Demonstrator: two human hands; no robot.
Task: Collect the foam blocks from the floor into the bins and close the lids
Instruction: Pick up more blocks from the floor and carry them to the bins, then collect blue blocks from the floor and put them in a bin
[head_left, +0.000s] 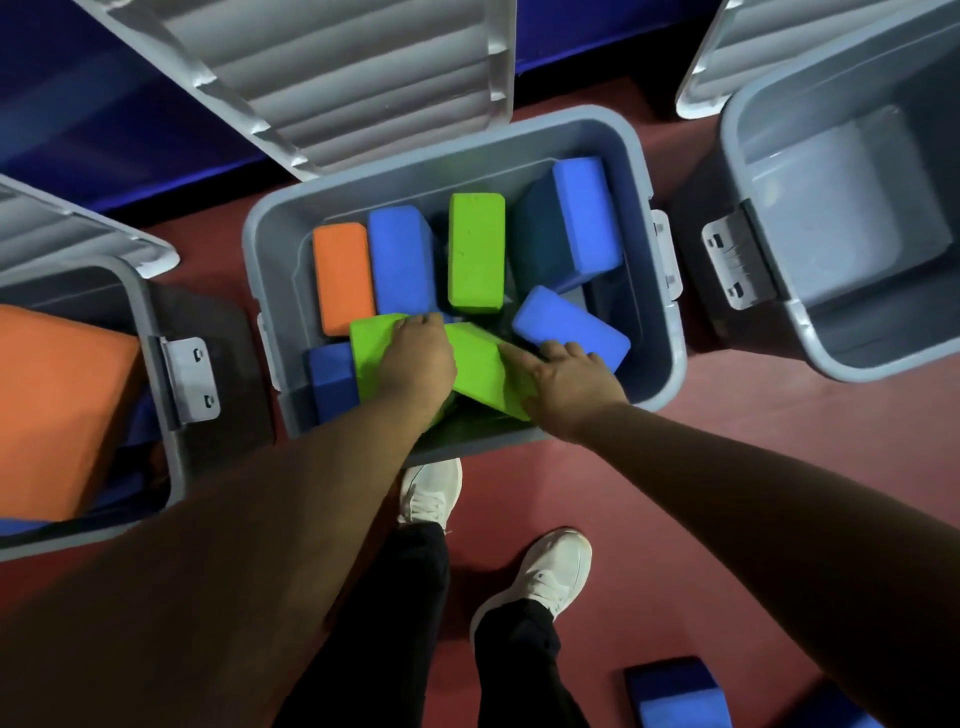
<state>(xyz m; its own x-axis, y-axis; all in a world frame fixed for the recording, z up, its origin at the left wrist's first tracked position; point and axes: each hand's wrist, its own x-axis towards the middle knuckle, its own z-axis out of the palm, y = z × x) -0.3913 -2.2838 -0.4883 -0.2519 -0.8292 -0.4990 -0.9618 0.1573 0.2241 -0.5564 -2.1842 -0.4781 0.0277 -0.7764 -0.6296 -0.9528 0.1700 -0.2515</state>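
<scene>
A grey middle bin (660, 364) stands open on the red floor and holds several foam blocks in blue, green and orange. My left hand (418, 358) grips a green block (371, 348) at the bin's near side, fingers curled over its far edge. My right hand (566, 382) lies on a second green block (480, 371) beside it, fingers spread and reaching to a tilted blue block (569, 322). An upright green block (475, 252), an orange block (343, 275) and more blue blocks (400, 257) fill the rest. The bin's lid (337, 78) stands up behind it.
A left bin (156, 332) holds a large orange block (57, 405), its lid raised. A right bin (810, 332) shows only its bare bottom. A blue block (675, 693) lies on the floor at the lower right. My white shoes (545, 571) stand before the middle bin.
</scene>
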